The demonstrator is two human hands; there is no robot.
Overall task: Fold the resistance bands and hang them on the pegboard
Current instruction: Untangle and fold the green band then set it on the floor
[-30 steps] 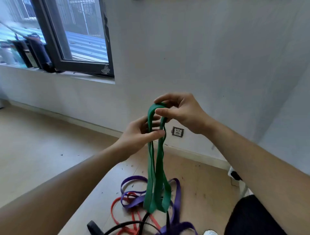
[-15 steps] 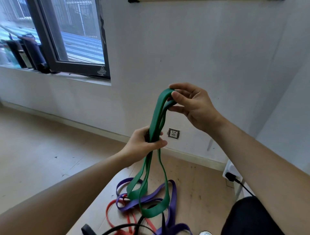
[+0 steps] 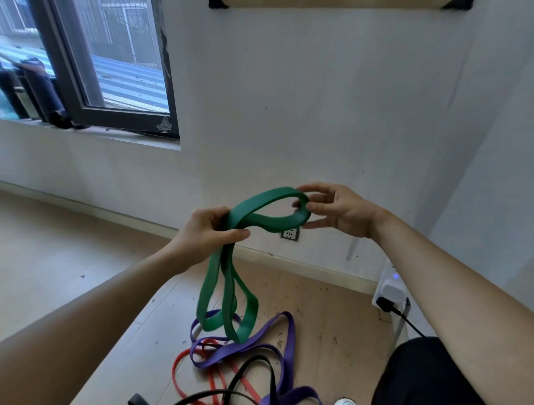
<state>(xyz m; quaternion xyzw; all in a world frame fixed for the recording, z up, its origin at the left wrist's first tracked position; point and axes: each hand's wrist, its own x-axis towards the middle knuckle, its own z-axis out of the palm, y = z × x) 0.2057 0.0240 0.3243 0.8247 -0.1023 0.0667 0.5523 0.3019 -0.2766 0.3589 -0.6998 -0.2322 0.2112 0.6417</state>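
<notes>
The green band point(image 3: 228, 277) is off the floor point(image 3: 332, 318), held in both hands in front of the wall. The left hand point(image 3: 206, 231), up and left of the socket point(image 3: 289, 233), has its fingers point(image 3: 237, 233) curled tight round the band's gathered strands. The right hand point(image 3: 339, 212), up and right of the socket, pinches the far end of one loop between thumb and forefinger, with its other fingers loosely spread. That loop runs nearly level between the two hands, just above the socket.

From the left hand the remaining length hangs in two long loops, down and left of the socket, their lower ends over the purple band point(image 3: 290, 335) (whether they touch it I cannot tell). The purple band lies in slack curls on the floor below the socket, tangled with a red band point(image 3: 175, 371) and a black band point(image 3: 254, 359).

A white power strip point(image 3: 388, 289) with a black plug in it sits on the floor by the wall, down and right of the socket. A window point(image 3: 121, 57) is well up and left of the socket. High above the socket, at the top edge, shows the lower rim of a pale board point(image 3: 332, 3) with dark corner pieces
</notes>
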